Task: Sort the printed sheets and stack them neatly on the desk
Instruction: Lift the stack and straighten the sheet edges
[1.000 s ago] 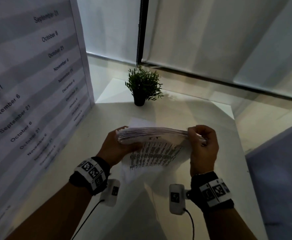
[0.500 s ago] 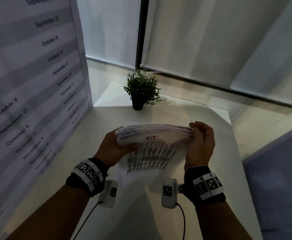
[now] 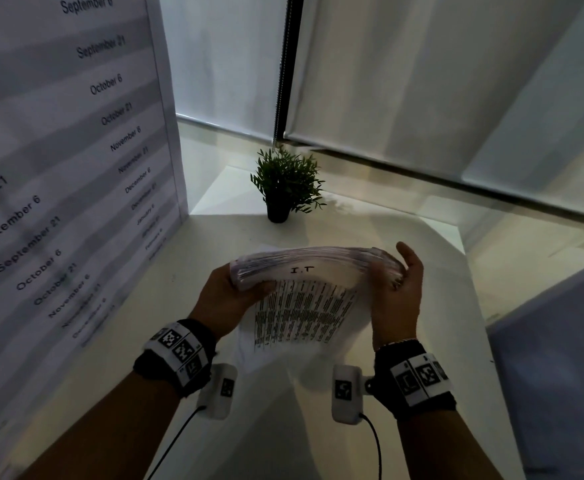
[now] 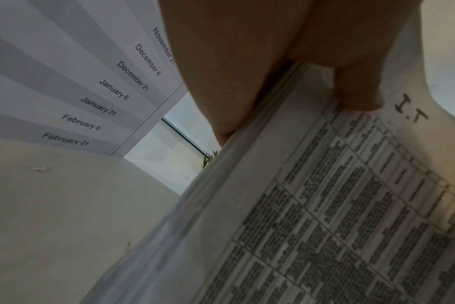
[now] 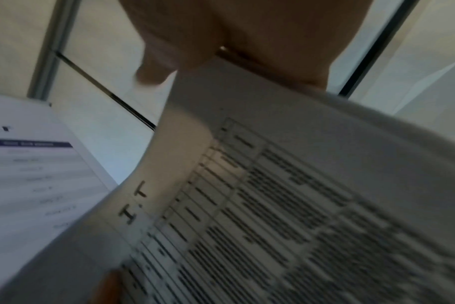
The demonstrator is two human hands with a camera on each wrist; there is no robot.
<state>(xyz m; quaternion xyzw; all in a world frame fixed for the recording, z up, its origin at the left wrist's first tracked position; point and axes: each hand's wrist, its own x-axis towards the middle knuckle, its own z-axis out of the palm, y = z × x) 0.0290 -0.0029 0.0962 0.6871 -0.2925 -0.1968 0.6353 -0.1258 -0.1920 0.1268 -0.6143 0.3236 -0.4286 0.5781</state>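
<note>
Above the desk [image 3: 432,341] | sheaf of printed sheets [image 3: 304,268] is held aloft, bowed, "I.T" page facing | left hand [image 3: 224,299] clamped round left edge | right hand [image 3: 399,292] curled on right edge, thumb raised | edges should be tapped flush before being laid down.

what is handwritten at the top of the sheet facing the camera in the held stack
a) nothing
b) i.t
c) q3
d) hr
b, the letters "I.T" stand in dark pen above the printed table on the front sheet, clear in the head view and both wrist views.
</note>
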